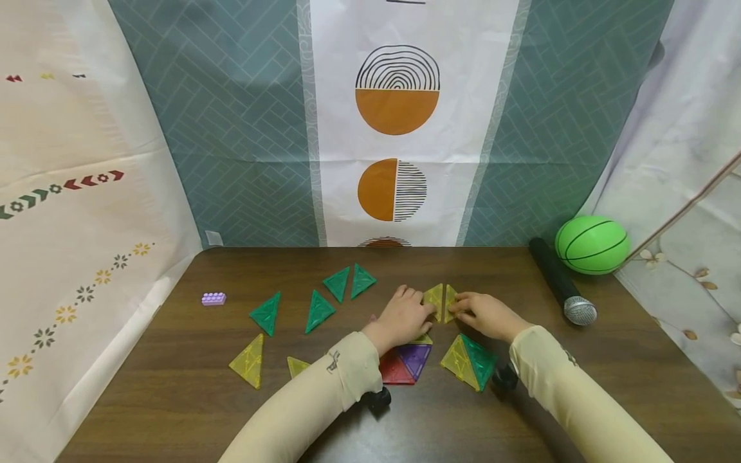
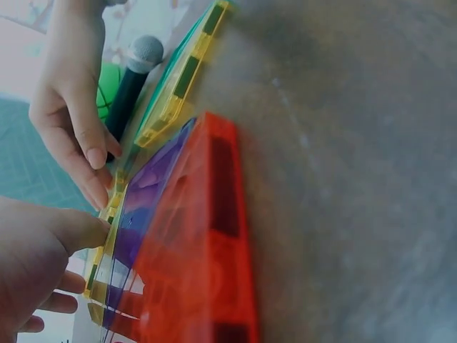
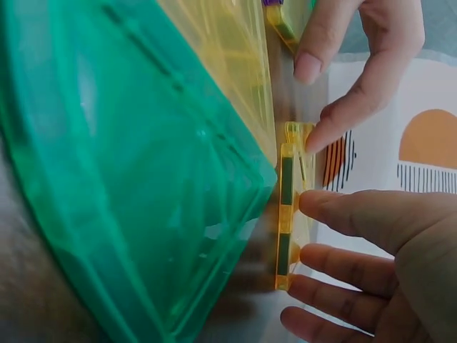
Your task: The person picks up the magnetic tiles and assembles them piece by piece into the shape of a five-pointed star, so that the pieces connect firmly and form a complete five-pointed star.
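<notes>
Two yellow triangle tiles lie side by side near the table's middle, with a narrow gap between them. My left hand point(image 1: 404, 316) touches the left yellow tile point(image 1: 433, 296) with its fingertips. On the right yellow tile point(image 1: 449, 302) rest the thumb and fingertips of my right hand point(image 1: 489, 316). Below the left hand, a red tile point(image 1: 396, 371) and a purple tile point(image 1: 415, 359) lie joined, a yellow edge above them partly hidden. Nearer the right forearm, a yellow tile point(image 1: 460, 362) and a green tile point(image 3: 136, 171) sit edge to edge.
Several green triangles point(image 1: 320, 311) and a yellow triangle point(image 1: 249, 361) are spread at left. Another yellow tile point(image 1: 297, 366) is partly under the left sleeve. A purple block point(image 1: 213, 299) lies far left; a microphone point(image 1: 558, 280) and green ball point(image 1: 593, 245) are at back right.
</notes>
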`<move>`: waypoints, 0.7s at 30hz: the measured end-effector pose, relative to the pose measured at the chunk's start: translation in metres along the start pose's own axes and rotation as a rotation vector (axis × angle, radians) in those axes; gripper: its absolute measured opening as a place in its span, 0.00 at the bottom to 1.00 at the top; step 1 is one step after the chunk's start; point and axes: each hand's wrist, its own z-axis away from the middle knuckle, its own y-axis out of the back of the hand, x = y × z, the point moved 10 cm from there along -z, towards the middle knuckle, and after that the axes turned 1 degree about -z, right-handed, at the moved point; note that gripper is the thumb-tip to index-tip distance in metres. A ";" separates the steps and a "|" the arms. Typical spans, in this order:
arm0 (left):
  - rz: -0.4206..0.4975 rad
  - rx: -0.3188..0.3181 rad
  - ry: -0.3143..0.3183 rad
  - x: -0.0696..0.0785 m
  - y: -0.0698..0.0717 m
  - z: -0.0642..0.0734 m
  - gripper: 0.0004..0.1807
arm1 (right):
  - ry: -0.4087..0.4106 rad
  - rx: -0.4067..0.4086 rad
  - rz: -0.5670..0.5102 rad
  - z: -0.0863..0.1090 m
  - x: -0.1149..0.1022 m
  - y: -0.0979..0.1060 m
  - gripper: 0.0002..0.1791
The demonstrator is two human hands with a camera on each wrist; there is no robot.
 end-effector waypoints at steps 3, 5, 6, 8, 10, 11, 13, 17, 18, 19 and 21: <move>-0.015 -0.001 -0.002 0.003 0.000 0.001 0.17 | -0.007 -0.007 0.001 0.002 -0.002 -0.002 0.14; -0.023 -0.001 0.000 0.005 -0.001 0.002 0.17 | -0.013 -0.010 0.007 0.003 -0.003 -0.002 0.14; -0.029 0.003 0.001 0.005 -0.001 0.002 0.17 | -0.014 -0.009 0.011 0.003 -0.004 -0.002 0.14; -0.029 0.006 0.001 0.004 -0.001 0.003 0.17 | -0.016 -0.009 0.016 0.003 -0.005 -0.002 0.14; -0.019 0.008 0.000 0.004 -0.001 0.004 0.17 | -0.014 -0.010 0.015 0.002 -0.006 -0.003 0.14; -0.012 0.007 -0.001 0.004 0.000 0.004 0.17 | -0.012 -0.012 0.014 0.002 -0.006 -0.003 0.14; 0.014 0.003 -0.002 0.003 0.001 0.005 0.17 | -0.005 -0.017 0.011 0.001 -0.007 -0.002 0.14; 0.066 -0.013 -0.004 0.000 0.005 0.007 0.16 | 0.019 -0.030 0.013 -0.001 -0.008 0.000 0.15; 0.075 -0.016 -0.002 -0.002 0.007 0.007 0.17 | 0.029 -0.031 0.013 -0.002 -0.008 0.001 0.14; 0.081 -0.020 0.001 -0.003 0.008 0.008 0.17 | 0.035 -0.032 0.012 -0.002 -0.009 0.002 0.14; 0.084 -0.025 0.009 -0.007 0.011 0.010 0.18 | 0.044 -0.031 0.019 -0.004 -0.011 0.004 0.13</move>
